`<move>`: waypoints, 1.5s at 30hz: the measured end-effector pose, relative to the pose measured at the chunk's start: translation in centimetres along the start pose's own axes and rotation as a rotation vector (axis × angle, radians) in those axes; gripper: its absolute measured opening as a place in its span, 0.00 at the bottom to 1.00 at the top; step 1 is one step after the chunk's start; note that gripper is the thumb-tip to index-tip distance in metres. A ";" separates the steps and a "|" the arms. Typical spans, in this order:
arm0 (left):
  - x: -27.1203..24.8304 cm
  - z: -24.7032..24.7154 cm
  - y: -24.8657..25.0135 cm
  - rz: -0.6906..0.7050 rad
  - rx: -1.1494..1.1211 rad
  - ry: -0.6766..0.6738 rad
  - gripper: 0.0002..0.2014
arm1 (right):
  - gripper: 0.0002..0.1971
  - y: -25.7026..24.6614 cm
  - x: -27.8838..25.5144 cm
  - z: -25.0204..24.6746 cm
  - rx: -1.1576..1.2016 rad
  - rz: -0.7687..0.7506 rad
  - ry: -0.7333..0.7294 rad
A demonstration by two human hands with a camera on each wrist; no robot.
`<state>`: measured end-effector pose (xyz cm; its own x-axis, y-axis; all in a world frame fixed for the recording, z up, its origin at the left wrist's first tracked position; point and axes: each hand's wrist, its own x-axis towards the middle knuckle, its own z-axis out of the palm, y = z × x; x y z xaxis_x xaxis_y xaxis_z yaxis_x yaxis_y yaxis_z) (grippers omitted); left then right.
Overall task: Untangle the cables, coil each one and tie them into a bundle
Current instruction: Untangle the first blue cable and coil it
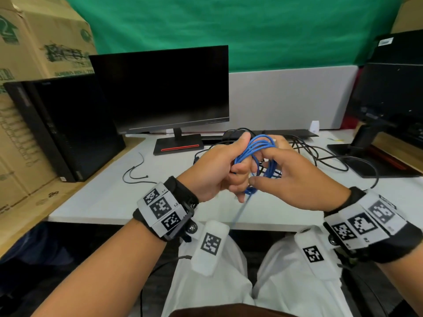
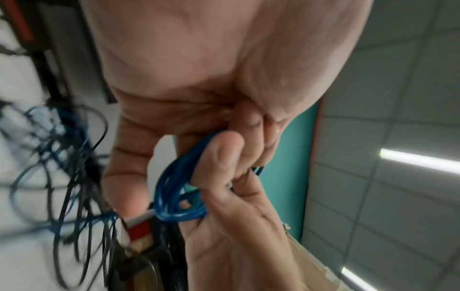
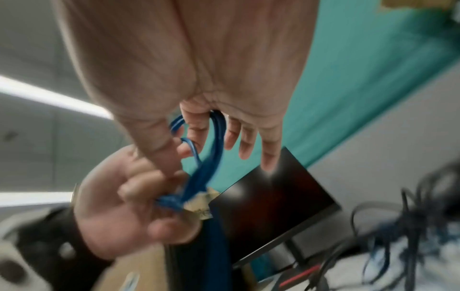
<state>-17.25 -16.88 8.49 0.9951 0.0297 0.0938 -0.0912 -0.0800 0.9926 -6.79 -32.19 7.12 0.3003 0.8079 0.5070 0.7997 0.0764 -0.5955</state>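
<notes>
Head view. Both hands are raised in front of the monitor (image 1: 164,88), above the near edge of the counter (image 1: 96,202). The left hand (image 1: 215,172) is closed round the lower part of a blue cable (image 1: 261,145) wound into several loops; my reading is that it clamps the turns so the coil cannot spring apart. The right hand (image 1: 290,179) is at the coil's right side, thumb and forefinger pinching a strand low down, the other fingers looser, probably feeding the free end round the loops (a tail of blue drops toward the lap). Right of the monitor's base, a heap of black cables (image 1: 320,156) lies on the counter, not yet coiled. A thin black tie (image 1: 135,172) lies on the counter below the monitor's left corner.

Left wrist view. The left hand (image 2: 199,78) has its fingers (image 2: 129,177) curled over the blue cable (image 2: 174,187), and the right hand's thumb presses on the strands from below.

Right wrist view (blurred). The right hand (image 3: 199,69) has its thumb and forefinger on the blue cable (image 3: 214,147); the remaining fingers (image 3: 248,141) hang nearly straight.

Containers: a cardboard box (image 1: 41,37) stands left of the monitor, closed; contents not visible.
</notes>
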 end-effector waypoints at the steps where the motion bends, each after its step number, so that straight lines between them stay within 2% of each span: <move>1: 0.1 -0.1 0.2 0.020 0.079 0.068 0.31 | 0.04 -0.2 0.0 -0.1 0.105 0.037 -0.007; 3: 0.2 -0.2 0.4 0.084 0.204 0.187 0.31 | 0.13 -0.4 0.0 -0.3 0.399 0.133 -0.043; 5: 0.2 -0.5 0.5 0.176 0.341 0.300 0.30 | 0.18 -0.8 0.3 -0.8 0.630 0.292 -0.058; 7: 0.1 -1.3 0.5 0.243 0.491 0.448 0.29 | 0.22 -0.4 0.5 -1.7 0.731 0.430 -0.015; 9: 0.2 -2.3 0.3 0.235 0.497 0.532 0.30 | 0.18 0.0 0.7 -2.5 0.721 0.491 0.082; 13: 0.3 -2.9 0.0 0.184 0.260 0.454 0.27 | 0.23 0.7 0.9 -3.1 0.720 0.520 0.234; 15: 0.4 -2.6 0.1 0.163 0.124 0.409 0.26 | 0.22 1.3 0.9 -2.5 0.557 0.491 0.292; 17: 0.3 -2.6 0.2 0.134 -0.052 0.361 0.26 | 0.19 1.9 0.7 -1.5 0.339 0.439 0.263; 19: 0.3 -2.5 0.1 0.115 -0.217 0.301 0.26 | 0.17 2.2 0.3 -0.3 0.237 0.403 0.181; 22: 0.6 -1.7 -0.9 0.059 -0.343 0.232 0.25 | 0.17 1.9 0.1 0.6 0.428 0.425 0.099; 24: 0.8 -1.1 -1.7 0.016 -0.361 0.239 0.24 | 0.18 1.6 0.2 0.4 0.545 0.419 0.094; 26: 1.1 -0.6 -2.0 0.018 -0.250 0.320 0.21 | 0.19 1.5 0.3 0.2 0.571 0.423 0.123; 28: 1.2 -0.4 -2.0 0.100 0.113 0.444 0.15 | 0.20 1.4 0.3 0.1 0.519 0.440 0.151; 29: 1.2 -0.3 -1.9 0.150 0.341 0.470 0.15 | 0.19 1.4 0.2 0.1 0.479 0.439 0.146; 32: 0.9 0.2 -2.1 0.254 0.935 0.381 0.21 | 0.20 1.3 0.2 -0.1 0.378 0.397 0.065; 34: 0.4 0.4 -1.9 0.299 1.138 0.374 0.20 | 0.19 1.4 0.1 -0.3 0.336 0.363 0.044; 39: 0.2 0.2 -1.7 0.530 1.089 0.526 0.14 | 0.06 1.2 0.4 -0.1 0.164 0.234 0.289; 40: 0.3 0.1 -1.8 0.548 1.049 0.573 0.14 | 0.08 1.2 0.3 0.2 0.078 0.195 0.275; 42: 0.6 0.1 -2.2 0.561 0.949 0.644 0.13 | 0.19 1.2 0.0 0.9 -0.072 0.165 0.167; 43: 0.7 0.2 -2.4 0.554 0.907 0.661 0.12 | 0.24 1.2 -0.1 1.2 -0.095 0.184 0.118; 45: 0.8 0.5 -2.7 0.514 0.847 0.661 0.12 | 0.27 1.1 -0.1 1.5 -0.059 0.235 0.083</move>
<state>-16.17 -17.16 5.88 0.6143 0.2898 0.7340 -0.1729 -0.8581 0.4835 -6.72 -31.30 5.44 0.5211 0.7484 0.4102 0.7315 -0.1440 -0.6665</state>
